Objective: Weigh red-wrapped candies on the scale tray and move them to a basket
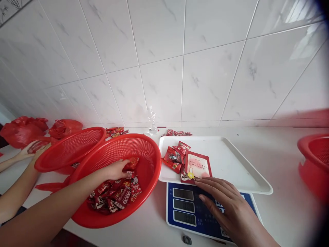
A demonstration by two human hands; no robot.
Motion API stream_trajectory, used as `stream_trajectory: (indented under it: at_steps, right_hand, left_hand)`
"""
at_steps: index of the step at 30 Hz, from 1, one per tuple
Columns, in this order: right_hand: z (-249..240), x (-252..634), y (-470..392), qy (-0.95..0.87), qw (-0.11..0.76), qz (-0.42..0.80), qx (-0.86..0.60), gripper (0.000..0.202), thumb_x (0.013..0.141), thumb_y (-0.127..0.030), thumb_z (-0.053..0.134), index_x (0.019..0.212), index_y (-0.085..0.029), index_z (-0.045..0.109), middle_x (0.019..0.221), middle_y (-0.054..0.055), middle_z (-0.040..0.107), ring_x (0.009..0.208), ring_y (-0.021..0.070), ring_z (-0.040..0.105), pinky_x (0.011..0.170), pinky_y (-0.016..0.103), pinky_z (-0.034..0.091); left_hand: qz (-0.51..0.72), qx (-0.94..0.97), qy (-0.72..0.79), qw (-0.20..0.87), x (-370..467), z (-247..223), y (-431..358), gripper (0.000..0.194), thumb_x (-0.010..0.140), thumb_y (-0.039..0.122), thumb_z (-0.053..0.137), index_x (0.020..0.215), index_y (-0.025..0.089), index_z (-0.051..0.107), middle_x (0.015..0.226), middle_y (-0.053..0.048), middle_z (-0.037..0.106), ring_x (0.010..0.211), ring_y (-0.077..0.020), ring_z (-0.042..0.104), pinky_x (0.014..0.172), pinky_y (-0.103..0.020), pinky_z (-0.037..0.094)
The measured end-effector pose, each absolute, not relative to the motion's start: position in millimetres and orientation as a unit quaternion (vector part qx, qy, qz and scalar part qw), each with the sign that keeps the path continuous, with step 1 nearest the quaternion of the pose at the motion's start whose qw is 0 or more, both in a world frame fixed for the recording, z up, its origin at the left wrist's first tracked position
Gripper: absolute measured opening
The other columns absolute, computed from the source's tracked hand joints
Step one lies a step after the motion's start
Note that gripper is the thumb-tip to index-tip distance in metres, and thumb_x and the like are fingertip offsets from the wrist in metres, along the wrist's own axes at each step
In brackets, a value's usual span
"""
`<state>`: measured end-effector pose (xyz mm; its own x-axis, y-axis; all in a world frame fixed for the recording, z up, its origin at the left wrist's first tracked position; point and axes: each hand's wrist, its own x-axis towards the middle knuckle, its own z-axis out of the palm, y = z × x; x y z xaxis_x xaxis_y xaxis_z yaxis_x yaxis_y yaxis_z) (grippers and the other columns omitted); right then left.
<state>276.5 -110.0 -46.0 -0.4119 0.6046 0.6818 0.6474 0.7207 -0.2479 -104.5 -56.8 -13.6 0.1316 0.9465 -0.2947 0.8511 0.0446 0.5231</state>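
Note:
My left hand (115,170) reaches into a red plastic colander basket (154,161). Its thumb and fingers are bent around a shiny red packet (132,164); the hidden fingertips make the hold hard to see. Below it lie many small red and dark wrapped snack packets (123,197). My right hand (226,202) hovers over a blue electronic scale (205,219), fingers stretched out. Its fingertips touch or nearly touch a yellow flower-shaped piece (190,175) beside a flat red-and-cream pouch (197,164). The pouch rests with several red packets (173,157) on the white scale tray (231,164).
A co-worker's hands (32,149) hold something in red plastic at left, behind a second red basket (74,144). Red plastic bags (23,128), a clear bottle (152,121) and more packets (177,132) stand along the tiled wall. Another red basket (316,147) is at right.

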Motion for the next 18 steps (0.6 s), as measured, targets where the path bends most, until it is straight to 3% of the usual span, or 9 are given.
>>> stream_trajectory:
  at_steps: [5, 8, 13, 18]
  right_hand:
    - [-46, 277, -111, -0.835, 0.395, -0.019, -0.383, 0.025, 0.090, -0.033, 0.049, 0.109, -0.025, 0.063, 0.103, 0.005, 0.071, 0.097, 0.0217, 0.065, 0.077, 0.037, 0.055]
    - [-46, 278, -111, -0.836, 0.390, -0.015, -0.386, 0.025, 0.090, -0.033, 0.050, 0.110, -0.026, 0.063, 0.103, 0.005, 0.071, 0.097, 0.0217, 0.065, 0.077, 0.037, 0.055]
    - [-48, 278, -110, -0.839, 0.390, -0.020, -0.380, 0.025, 0.090, -0.032, 0.051, 0.111, -0.026, 0.062, 0.105, 0.004, 0.070, 0.098, 0.0212, 0.065, 0.077, 0.036, 0.054]
    - [-46, 277, -109, -0.840, 0.392, -0.030, -0.374, 0.024, 0.089, -0.030, 0.053, 0.110, -0.025, 0.061, 0.103, 0.003, 0.071, 0.096, 0.0193, 0.065, 0.077, 0.034, 0.054]
  left_hand:
    - [0.109, 0.656, 0.621, 0.415, -76, 1, -55, 0.067, 0.063, 0.038, 0.073, 0.124, 0.020, 0.051, 0.106, -0.005, 0.062, 0.095, -0.0263, 0.059, 0.080, -0.032, 0.045]
    - [0.173, 0.612, 0.626, 0.451, -69, 15, -54, 0.060, 0.064, 0.046, 0.072, 0.114, 0.017, 0.056, 0.098, -0.006, 0.061, 0.084, -0.0201, 0.058, 0.072, -0.029, 0.045]
    - [0.246, 0.571, 0.687, 0.376, -68, 23, -52, 0.048, 0.066, 0.063, 0.062, 0.087, 0.019, 0.059, 0.073, 0.003, 0.054, 0.056, -0.0103, 0.043, 0.049, -0.021, 0.031]
    - [0.287, 0.589, 0.691, 0.304, -62, 26, -59, 0.046, 0.075, 0.065, 0.050, 0.073, 0.019, 0.053, 0.059, 0.004, 0.045, 0.055, -0.0120, 0.039, 0.051, -0.022, 0.031]
